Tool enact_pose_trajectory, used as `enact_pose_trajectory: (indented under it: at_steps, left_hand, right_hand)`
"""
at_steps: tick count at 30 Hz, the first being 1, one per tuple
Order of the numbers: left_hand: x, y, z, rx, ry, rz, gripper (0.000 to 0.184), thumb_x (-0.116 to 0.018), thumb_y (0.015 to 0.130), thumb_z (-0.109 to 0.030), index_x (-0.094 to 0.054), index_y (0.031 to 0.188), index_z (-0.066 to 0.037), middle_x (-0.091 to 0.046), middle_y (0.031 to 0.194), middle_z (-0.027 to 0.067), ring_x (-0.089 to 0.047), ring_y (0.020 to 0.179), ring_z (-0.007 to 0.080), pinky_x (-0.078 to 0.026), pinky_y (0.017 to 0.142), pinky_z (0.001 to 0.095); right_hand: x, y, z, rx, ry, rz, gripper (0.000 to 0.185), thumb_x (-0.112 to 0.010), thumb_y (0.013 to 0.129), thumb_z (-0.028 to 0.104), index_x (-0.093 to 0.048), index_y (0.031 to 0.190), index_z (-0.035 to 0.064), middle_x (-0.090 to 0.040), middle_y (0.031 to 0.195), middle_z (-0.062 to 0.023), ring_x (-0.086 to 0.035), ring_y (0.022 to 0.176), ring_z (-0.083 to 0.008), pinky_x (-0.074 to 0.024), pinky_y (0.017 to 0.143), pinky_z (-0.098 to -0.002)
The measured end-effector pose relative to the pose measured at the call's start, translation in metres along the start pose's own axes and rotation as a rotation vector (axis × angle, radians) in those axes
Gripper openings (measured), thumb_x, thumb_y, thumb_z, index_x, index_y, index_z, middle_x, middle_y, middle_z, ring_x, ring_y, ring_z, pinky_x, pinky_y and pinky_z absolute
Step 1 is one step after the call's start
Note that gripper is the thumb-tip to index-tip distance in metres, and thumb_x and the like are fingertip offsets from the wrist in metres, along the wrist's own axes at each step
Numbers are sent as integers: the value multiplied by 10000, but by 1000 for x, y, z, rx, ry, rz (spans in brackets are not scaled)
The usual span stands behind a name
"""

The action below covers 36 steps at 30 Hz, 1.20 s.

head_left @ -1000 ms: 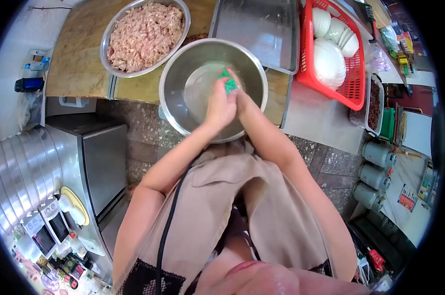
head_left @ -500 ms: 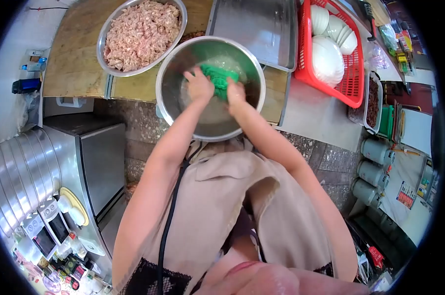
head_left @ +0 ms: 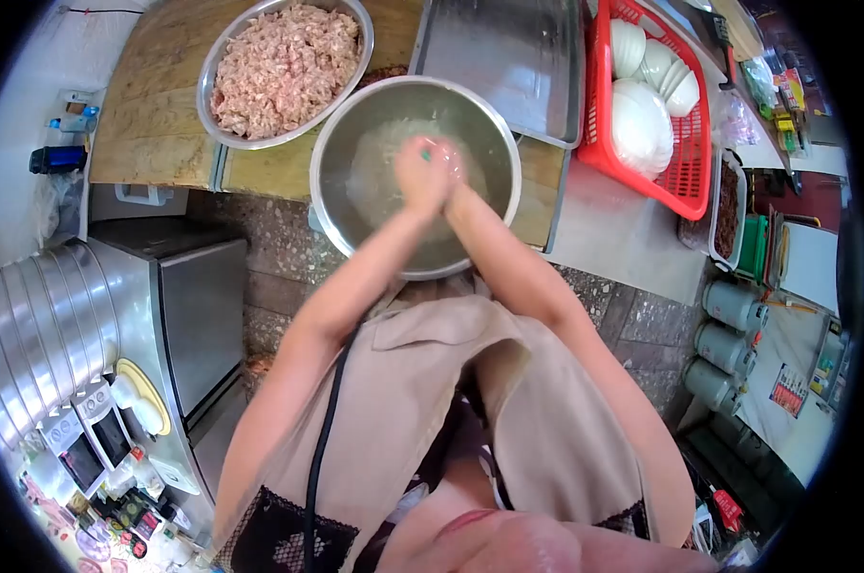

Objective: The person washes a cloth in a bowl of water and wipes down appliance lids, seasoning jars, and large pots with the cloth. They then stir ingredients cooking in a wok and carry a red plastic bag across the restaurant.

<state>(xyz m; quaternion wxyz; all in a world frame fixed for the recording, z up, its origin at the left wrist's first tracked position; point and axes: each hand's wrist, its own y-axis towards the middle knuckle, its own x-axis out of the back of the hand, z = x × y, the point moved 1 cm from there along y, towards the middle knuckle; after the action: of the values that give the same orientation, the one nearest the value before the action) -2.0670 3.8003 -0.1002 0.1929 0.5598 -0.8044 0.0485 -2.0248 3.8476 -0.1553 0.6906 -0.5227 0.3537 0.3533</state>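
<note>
Both hands are pressed together inside a large steel bowl (head_left: 319, 181) that holds cloudy water. My left hand (head_left: 420, 177) is closed around a green cloth (head_left: 426, 155), of which only a small bit shows between the fingers. Against it, my right hand (head_left: 454, 172) is closed on the same cloth from the other side. Motion blurs the fingers of both hands. The bowl stands at the front edge of the wooden table, close to my apron.
A steel bowl of minced meat (head_left: 284, 72) stands left of the water bowl. To the right are a metal tray (head_left: 499, 62) and a red basket (head_left: 685, 177) with white bowls (head_left: 640, 129). A steel cabinet (head_left: 202, 320) is at the left, and gas cylinders (head_left: 723, 344) are at the right.
Half a second ago the hands were apart with the green cloth spread between them. Now they have come together and the cloth is bunched up, mostly hidden.
</note>
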Motion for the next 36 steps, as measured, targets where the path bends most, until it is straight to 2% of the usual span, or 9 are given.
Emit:
enact_pose_trajectory:
  at_steps: [3, 5, 9, 11, 17, 23, 25, 31, 36]
  left_hand:
    - [-6, -16, -7, -57, -25, 35, 224, -643, 720, -221, -588, 712, -4, -608, 700, 209, -601, 735, 344, -467, 740, 392]
    - [3, 14, -3, 312, -124, 137, 290, -628, 760, -295, -603, 709, -12, -610, 704, 221, -607, 778, 368, -465, 761, 401]
    - [50, 50, 15, 105, 593, 331, 503, -525, 843, -498, -581, 1064, -50, -555, 1164, 210, -584, 912, 415, -475, 767, 487]
    - [86, 41, -3, 76, 734, 530, 588, -521, 848, -482, -429, 1285, -100, -332, 1405, 188, -485, 1123, 403, -431, 877, 508]
    - [61, 7, 32, -492, 1263, 999, 694, -499, 869, -447, -219, 1440, -170, -199, 1486, 128, -173, 1371, 302, -110, 1102, 511]
    - [46, 9, 36, -407, 1350, 779, 783, -665, 740, -266, -287, 1408, -111, -274, 1440, 160, -204, 1361, 316, -124, 1096, 529]
    - [56, 12, 4, -383, 795, 836, 765, -711, 684, -198, -367, 1365, -137, -329, 1406, 157, -255, 1321, 353, -231, 1071, 506]
    - [74, 47, 15, -415, 374, 1071, 412, -710, 693, -194, -603, 1081, -108, -577, 1149, 131, -527, 1058, 310, -417, 902, 411]
    - [83, 77, -4, 444, 250, 1148, 433, -728, 697, -224, -583, 1030, 11, -597, 1043, 202, -594, 953, 306, -468, 818, 403]
  right_hand:
    - [-3, 5, -2, -111, 310, 784, 441, -380, 906, 454, -561, 1019, 67, -599, 1025, -118, -588, 928, -279, -472, 810, -430]
    - [-32, -7, -13, 143, -66, -603, 488, -394, 898, 469, -562, 1060, 41, -593, 1053, -150, -580, 958, -300, -444, 857, -438]
    - [-69, -54, 26, 129, -762, -871, 549, -484, 885, 427, -509, 1177, -37, -574, 1134, -213, -586, 998, -331, -475, 829, -444]
    - [-25, -61, 50, 22, -1763, -622, 529, -525, 861, 341, -451, 1234, -28, -467, 1281, -243, -581, 1013, -386, -473, 846, -474]
    - [-17, -62, -1, 148, -2850, -87, 566, -453, 860, 199, -280, 1369, 24, -206, 1469, -174, -285, 1321, -333, -311, 1030, -493]
    - [-8, -30, 22, 317, -2767, -354, 551, -487, 825, 157, -309, 1327, 16, -393, 1350, -170, -371, 1262, -318, -406, 949, -450]
    - [-51, -44, 32, -45, -2221, -234, 536, -641, 717, 150, -440, 1191, 0, -497, 1226, -189, -491, 1129, -368, -428, 926, -395]
    - [-110, -112, 79, 313, -1409, -149, 270, -592, 745, 65, -493, 995, 47, -561, 812, -132, -564, 772, -240, -456, 709, -359]
    - [-35, -73, 71, 621, -2182, -200, 351, -560, 732, 6, -493, 1075, 32, -574, 998, -163, -571, 927, -340, -458, 760, -465]
